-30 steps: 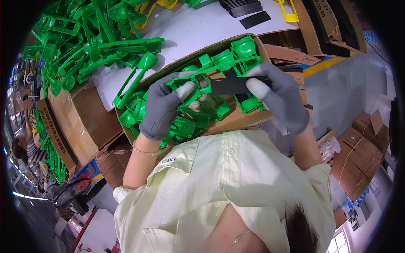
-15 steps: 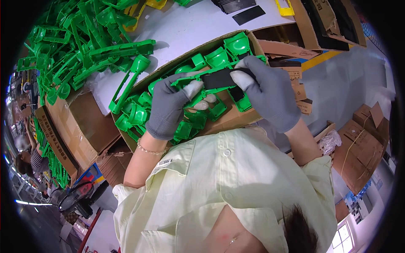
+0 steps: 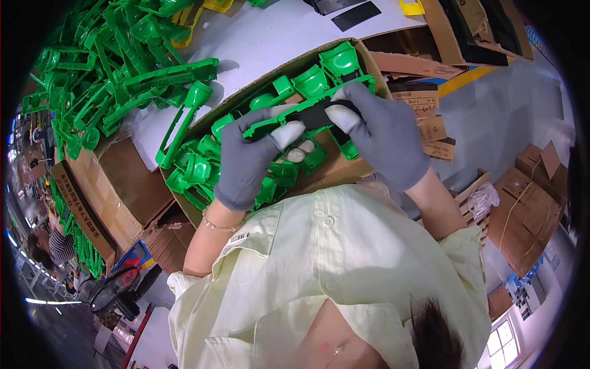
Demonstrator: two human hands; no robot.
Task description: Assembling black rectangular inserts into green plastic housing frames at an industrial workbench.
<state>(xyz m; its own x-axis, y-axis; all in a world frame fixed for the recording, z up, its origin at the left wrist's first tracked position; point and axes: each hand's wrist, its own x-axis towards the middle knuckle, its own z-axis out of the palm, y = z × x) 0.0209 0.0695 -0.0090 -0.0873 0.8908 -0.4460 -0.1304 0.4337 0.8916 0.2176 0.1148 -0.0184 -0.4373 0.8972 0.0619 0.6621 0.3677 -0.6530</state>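
Above an open carton, both my grey-gloved hands hold a long green plastic frame (image 3: 338, 90) with a black flat panel (image 3: 316, 115) against its inner side. My left hand (image 3: 251, 147) is closed round the left end, its white-tipped thumb pressing at the panel's left part. Closed on the right part, my right hand (image 3: 384, 132) presses its thumb on the panel near the frame's edge. Fingers behind the frame are partly hidden. Below the frame, the carton (image 3: 332, 174) holds several green plastic parts (image 3: 310, 80) with round cups.
A large heap of green parts (image 3: 104, 67) covers the white table (image 3: 264, 34) at left. Black panels (image 3: 356, 16) and a yellow part (image 3: 412, 7) lie at the far side. Cardboard boxes (image 3: 525, 209) stand at right. Another person (image 3: 58, 246) is at far left.
The green frame has tilted, with its far edge now standing higher before the panel. My hands have shifted slightly left, and the panel's right end no longer sticks up over my right thumb.
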